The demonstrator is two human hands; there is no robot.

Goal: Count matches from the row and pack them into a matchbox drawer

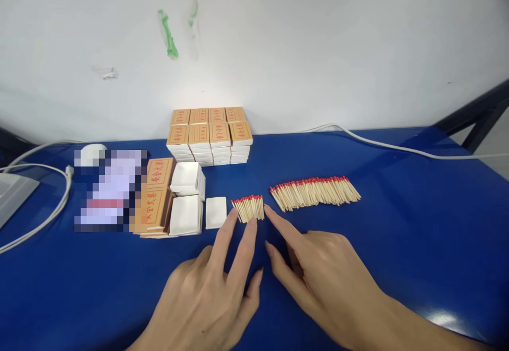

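A small row of red-tipped matches (249, 208) lies side by side on the blue table, heads pointing away from me. At its left end and lower edge rest the two outstretched fingertips of my left hand (212, 282). My right hand (324, 271) has its index fingertip at the row's right end, thumb apart below it. A longer row of matches (316, 192) lies to the right. Just left of the small row is a single white matchbox tray (216, 213). Beside it stand two stacks of white trays (185, 215).
Orange matchbox sleeves (153, 205) are stacked left of the trays. Filled-out matchboxes (209, 133) stand in a block against the white wall (318, 49). At left are a blurred-out phone (113, 189), a white mouse-like object (93, 154) and a white cable (66, 192); another cable (382, 147) crosses at right.
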